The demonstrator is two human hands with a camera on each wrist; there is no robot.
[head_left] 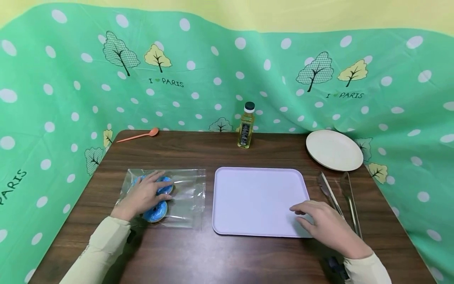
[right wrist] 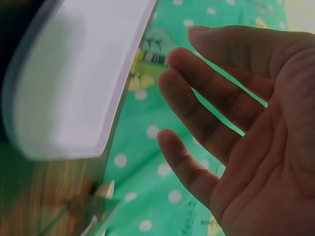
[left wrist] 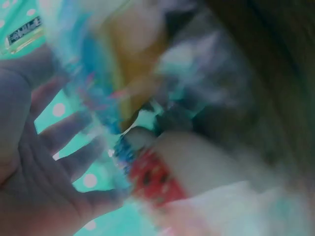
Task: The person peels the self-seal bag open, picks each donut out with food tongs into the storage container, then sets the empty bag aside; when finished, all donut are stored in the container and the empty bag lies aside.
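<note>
— Left hand [head_left: 142, 197]?
— Fingers spread, gripping nothing; lies over blue-iced doughnuts [head_left: 161, 212] in a clear plastic bag [head_left: 186, 199], left of the lilac tray [head_left: 259, 203].
— Right hand [head_left: 328, 225]?
— Holding nothing, fingers loosely bent, at the tray's right edge.

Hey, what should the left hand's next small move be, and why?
Probably to curl the left hand gently around the clear bag: its fingers are spread over the bag and the blue-topped donuts inside, without a visible firm grip. The right hand, over the lavender tray's right edge, holds nothing, so the left seems better placed.
</note>
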